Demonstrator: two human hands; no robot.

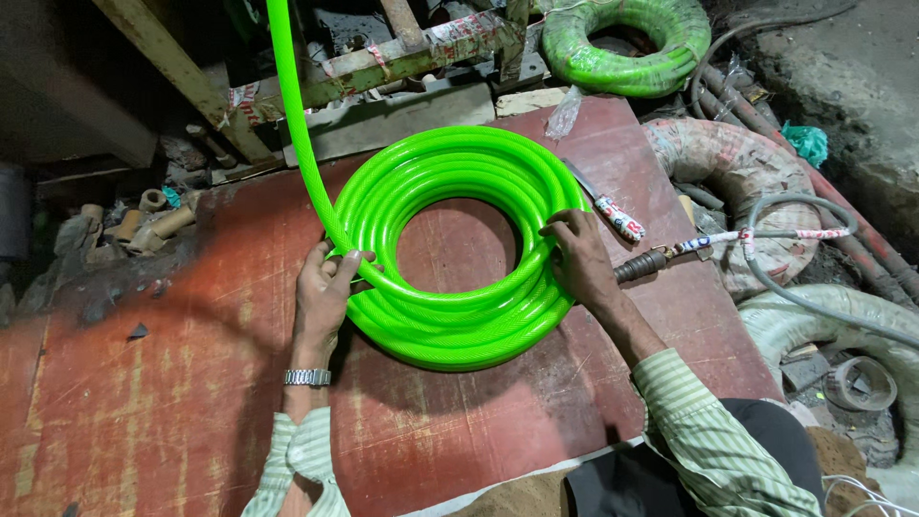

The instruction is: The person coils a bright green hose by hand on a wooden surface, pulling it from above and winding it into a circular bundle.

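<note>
Bright green hose coil (450, 249) flat on red board, loose end rising.

The coiled hose (450, 249) is bright neon green with a fine mesh pattern under its skin. The second coil (627, 43) at the top is the same green, wrapped in clear film. The counter (172, 402) is worn rusty red with dark smudges and pale scratches. The knife handle (620, 218) is white with red and dark print. The shirt sleeves (708, 431) are pale green with thin white stripes. The wristwatch (307, 377) is silver. The large hose (737, 168) at right is dusty pinkish grey.
</note>
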